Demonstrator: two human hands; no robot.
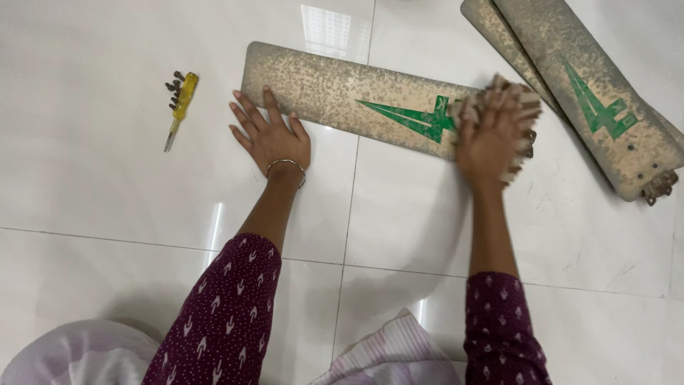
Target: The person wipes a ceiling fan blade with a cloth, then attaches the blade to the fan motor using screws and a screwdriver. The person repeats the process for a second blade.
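Dusty fan blade (342, 96) lying flat on glossy white floor tiles (107, 178).
Left hand (271, 135), fingers spread flat, presses the blade's rounded end; right hand (491, 132), blurred, clutches a crumpled beige cloth (524, 96) against its green-marked end.

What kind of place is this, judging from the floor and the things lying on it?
Probably a room in a home: a glossy white tiled floor, dusty fan blades laid on it, and a yellow screwdriver beside loose screws.

Dusty matt metal fan blade (342, 96) on glossy white floor tiles (107, 178).
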